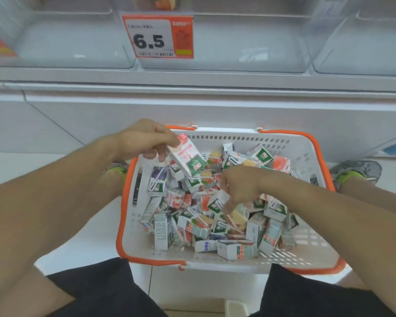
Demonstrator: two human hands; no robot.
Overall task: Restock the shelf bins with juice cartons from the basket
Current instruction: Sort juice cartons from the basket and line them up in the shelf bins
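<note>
While the white basket [284, 143] brims with cartons [199, 225], the left hand [144, 138] grips a pink carton [188, 154]; the right hand [240, 186] pinches another.

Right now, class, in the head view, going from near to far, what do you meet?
Black shorts → white plastic basket with orange rim → pile of small juice cartons → orange price tag reading 6.5

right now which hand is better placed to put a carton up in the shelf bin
Left. The left hand already holds a pink carton lifted above the basket, closest to the clear bin. The right hand is down in the pile, its fingers hidden.
</note>
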